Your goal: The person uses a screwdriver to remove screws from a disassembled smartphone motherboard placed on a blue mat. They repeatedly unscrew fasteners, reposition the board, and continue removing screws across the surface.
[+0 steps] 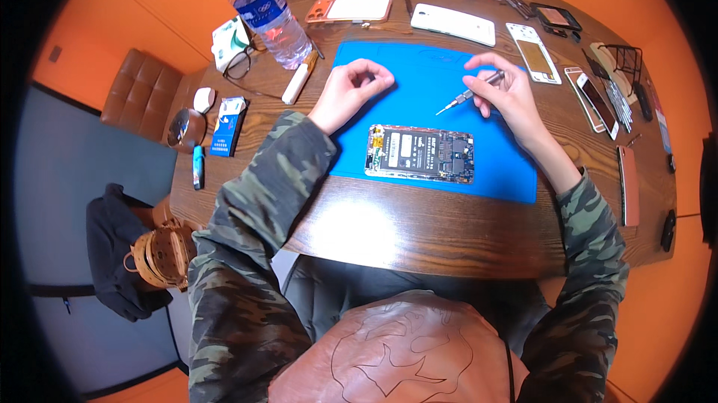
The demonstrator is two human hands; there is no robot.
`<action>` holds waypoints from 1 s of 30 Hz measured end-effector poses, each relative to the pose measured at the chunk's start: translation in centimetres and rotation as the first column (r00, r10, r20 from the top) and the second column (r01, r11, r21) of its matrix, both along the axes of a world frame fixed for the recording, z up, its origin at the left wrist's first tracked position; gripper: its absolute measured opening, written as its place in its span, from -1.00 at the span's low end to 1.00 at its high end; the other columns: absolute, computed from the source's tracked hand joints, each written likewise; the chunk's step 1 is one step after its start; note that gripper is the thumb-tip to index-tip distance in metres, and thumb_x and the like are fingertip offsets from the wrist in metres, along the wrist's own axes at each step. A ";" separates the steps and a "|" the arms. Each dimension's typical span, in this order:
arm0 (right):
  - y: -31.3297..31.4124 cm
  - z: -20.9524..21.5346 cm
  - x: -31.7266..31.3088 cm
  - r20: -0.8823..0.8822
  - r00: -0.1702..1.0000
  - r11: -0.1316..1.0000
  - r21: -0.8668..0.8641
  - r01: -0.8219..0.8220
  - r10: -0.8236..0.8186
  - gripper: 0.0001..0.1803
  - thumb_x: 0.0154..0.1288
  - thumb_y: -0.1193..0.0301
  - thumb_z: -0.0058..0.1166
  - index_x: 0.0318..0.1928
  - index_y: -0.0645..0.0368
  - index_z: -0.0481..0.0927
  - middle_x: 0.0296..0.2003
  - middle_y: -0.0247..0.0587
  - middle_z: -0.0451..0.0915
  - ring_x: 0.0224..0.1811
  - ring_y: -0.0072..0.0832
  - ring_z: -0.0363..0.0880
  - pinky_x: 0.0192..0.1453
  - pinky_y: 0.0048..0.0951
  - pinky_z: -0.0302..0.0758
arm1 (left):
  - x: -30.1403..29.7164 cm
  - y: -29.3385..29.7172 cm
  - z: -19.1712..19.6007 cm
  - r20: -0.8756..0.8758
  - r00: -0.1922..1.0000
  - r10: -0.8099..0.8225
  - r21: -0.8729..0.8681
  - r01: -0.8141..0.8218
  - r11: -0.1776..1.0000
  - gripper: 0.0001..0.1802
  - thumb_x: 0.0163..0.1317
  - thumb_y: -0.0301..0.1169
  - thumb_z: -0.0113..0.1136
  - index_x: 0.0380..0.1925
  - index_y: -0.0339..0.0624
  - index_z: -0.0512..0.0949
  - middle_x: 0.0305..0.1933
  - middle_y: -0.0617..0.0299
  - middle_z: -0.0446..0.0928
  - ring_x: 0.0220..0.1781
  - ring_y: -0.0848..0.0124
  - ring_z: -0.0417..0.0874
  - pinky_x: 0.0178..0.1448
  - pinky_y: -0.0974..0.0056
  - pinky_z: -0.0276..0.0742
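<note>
A smartphone with its back off (420, 153), battery and circuit board showing, lies flat near the front edge of the blue mat (419, 89). Above the mat, right of the phone's upper end, my right hand (505, 96) grips a small precision screwdriver (465, 96). Its thin tip points down and left, apart from the phone. My left hand (351, 89) is over the mat's left edge, thumb and forefinger pinched together. Whatever may be between those fingertips is too small to tell.
Left of the mat stand a large water bottle (269, 18), glasses (239, 65), a cigarette pack (226, 128) and a lighter (198, 167). Behind it lie an orange phone (359, 9) and a white phone cover (453, 23). Several phones and parts line the right side.
</note>
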State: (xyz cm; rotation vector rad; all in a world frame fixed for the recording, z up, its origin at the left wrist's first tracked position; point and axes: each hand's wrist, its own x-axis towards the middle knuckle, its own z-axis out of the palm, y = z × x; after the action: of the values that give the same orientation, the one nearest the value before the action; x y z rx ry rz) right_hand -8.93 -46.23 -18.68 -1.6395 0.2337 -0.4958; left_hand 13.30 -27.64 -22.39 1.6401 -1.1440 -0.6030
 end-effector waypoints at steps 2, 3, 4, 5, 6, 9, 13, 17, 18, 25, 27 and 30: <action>-0.6 -1.8 -0.3 -0.059 0.994 0.978 0.184 0.096 -0.086 -0.74 0.32 0.40 0.27 -0.06 0.22 0.58 -0.53 -0.35 0.56 -0.64 -0.71 0.45 -0.59 -0.71 0.31 | 0.4 -2.5 -0.2 0.116 0.988 0.101 -0.035 -0.098 0.995 -0.79 0.30 -0.29 0.34 -0.21 -0.20 0.70 -0.29 0.42 0.66 -0.35 0.70 0.46 -0.25 0.50 0.42; -1.1 -2.4 -0.5 0.043 0.995 0.974 0.215 0.075 -0.087 -0.75 0.32 0.40 0.27 -0.07 0.21 0.58 -0.54 -0.35 0.56 -0.63 -0.71 0.45 -0.58 -0.71 0.32 | 0.6 -3.7 -0.1 0.182 0.980 0.082 -0.050 -0.074 0.996 -0.78 0.30 -0.28 0.34 -0.21 -0.20 0.70 -0.30 0.40 0.66 -0.35 0.68 0.47 -0.25 0.49 0.43; -1.3 -2.8 -0.6 0.057 0.988 0.956 0.266 0.122 -0.142 -0.76 0.32 0.40 0.27 -0.08 0.21 0.58 -0.54 -0.35 0.56 -0.63 -0.71 0.46 -0.58 -0.70 0.32 | 0.7 -4.8 0.0 0.246 0.967 0.064 -0.048 -0.054 0.997 -0.77 0.30 -0.27 0.34 -0.22 -0.20 0.70 -0.30 0.39 0.66 -0.35 0.67 0.49 -0.25 0.48 0.44; -1.4 -3.2 -0.6 0.069 0.989 0.961 0.255 0.110 -0.132 -0.76 0.32 0.40 0.27 -0.08 0.21 0.58 -0.54 -0.35 0.56 -0.63 -0.71 0.46 -0.58 -0.70 0.32 | 0.7 -5.9 0.1 0.263 0.964 0.046 -0.031 -0.039 0.999 -0.77 0.30 -0.26 0.34 -0.22 -0.20 0.70 -0.30 0.38 0.66 -0.34 0.66 0.50 -0.25 0.47 0.44; -1.5 -3.3 -0.6 0.065 0.988 0.959 0.258 0.117 -0.138 -0.77 0.32 0.40 0.27 -0.09 0.21 0.57 -0.55 -0.35 0.56 -0.63 -0.71 0.46 -0.58 -0.69 0.32 | 0.5 -6.7 0.2 0.280 0.959 0.030 -0.019 -0.026 0.999 -0.76 0.30 -0.25 0.34 -0.22 -0.20 0.70 -0.31 0.37 0.66 -0.34 0.66 0.51 -0.25 0.47 0.45; -1.4 -3.4 -0.6 0.056 0.991 0.966 0.235 0.106 -0.122 -0.77 0.33 0.40 0.26 -0.09 0.21 0.57 -0.55 -0.35 0.56 -0.62 -0.70 0.46 -0.58 -0.69 0.33 | -0.2 -7.9 0.4 0.339 0.940 0.038 0.001 -0.041 0.999 -0.75 0.30 -0.23 0.34 -0.23 -0.20 0.70 -0.32 0.33 0.66 -0.34 0.62 0.53 -0.25 0.43 0.47; -1.2 -3.4 -0.6 0.054 0.994 0.973 0.215 0.080 -0.094 -0.77 0.33 0.37 0.27 -0.10 0.21 0.57 -0.55 -0.34 0.57 -0.62 -0.70 0.46 -0.58 -0.69 0.33 | -0.8 -7.9 0.2 0.470 0.880 0.066 0.007 -0.078 0.997 -0.71 0.28 -0.17 0.32 -0.25 -0.17 0.70 -0.26 0.18 0.66 -0.28 0.35 0.64 -0.20 0.23 0.52; -1.2 -3.5 -0.5 0.052 0.995 0.975 0.209 0.071 -0.083 -0.75 0.33 0.36 0.28 -0.10 0.21 0.57 -0.55 -0.33 0.56 -0.61 -0.71 0.46 -0.58 -0.69 0.33 | -0.5 -8.0 -0.2 0.566 0.820 0.088 -0.006 -0.102 0.995 -0.75 0.36 -0.25 0.25 -0.19 -0.20 0.70 -0.23 0.25 0.64 -0.30 0.48 0.60 -0.19 0.29 0.51; -1.2 -3.5 -0.5 0.051 0.995 0.975 0.210 0.068 -0.080 -0.75 0.33 0.36 0.28 -0.09 0.21 0.57 -0.55 -0.34 0.56 -0.61 -0.71 0.46 -0.58 -0.69 0.33 | -0.4 -7.9 -0.2 0.495 0.864 0.087 -0.055 -0.069 0.996 -0.74 0.39 -0.25 0.22 -0.15 -0.21 0.69 -0.24 0.27 0.63 -0.32 0.51 0.57 -0.22 0.32 0.50; -1.0 -3.3 -0.7 0.089 0.988 0.977 0.182 0.109 -0.127 -0.67 0.30 0.37 0.30 -0.02 0.23 0.53 -0.55 -0.43 0.49 -0.60 -0.74 0.38 -0.55 -0.66 0.24 | -0.7 -2.5 0.3 -0.140 0.989 0.050 -0.145 -0.070 0.987 -0.71 0.49 -0.29 0.06 0.02 -0.22 0.60 -0.25 0.34 0.57 -0.45 0.71 0.38 -0.42 0.58 0.28; -1.2 -3.4 -0.7 0.114 0.988 0.976 0.205 0.080 -0.105 -0.65 0.29 0.37 0.31 0.00 0.23 0.52 -0.53 -0.45 0.49 -0.59 -0.75 0.38 -0.52 -0.66 0.25 | -0.9 -0.2 0.9 -0.108 0.994 -0.009 -0.134 -0.006 0.991 -0.71 0.46 -0.33 0.06 0.03 -0.25 0.59 -0.19 0.31 0.59 -0.42 0.69 0.43 -0.39 0.56 0.33; -1.6 -3.7 -0.6 0.069 0.995 0.963 0.262 0.053 -0.074 -0.70 0.37 0.30 0.25 -0.04 0.23 0.58 -0.49 -0.45 0.51 -0.54 -0.75 0.40 -0.44 -0.68 0.29 | -0.8 2.5 2.2 0.025 0.943 -0.332 0.006 0.332 0.943 -0.49 0.28 -0.22 0.23 0.19 -0.21 0.53 0.00 0.21 0.56 0.01 0.45 0.48 0.25 0.32 0.36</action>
State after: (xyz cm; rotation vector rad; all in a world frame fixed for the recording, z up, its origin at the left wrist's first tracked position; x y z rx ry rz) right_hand -9.49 -47.84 -22.42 -1.3569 0.2819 -0.5526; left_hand 12.46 -25.11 -20.23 1.4688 -1.4545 -0.7984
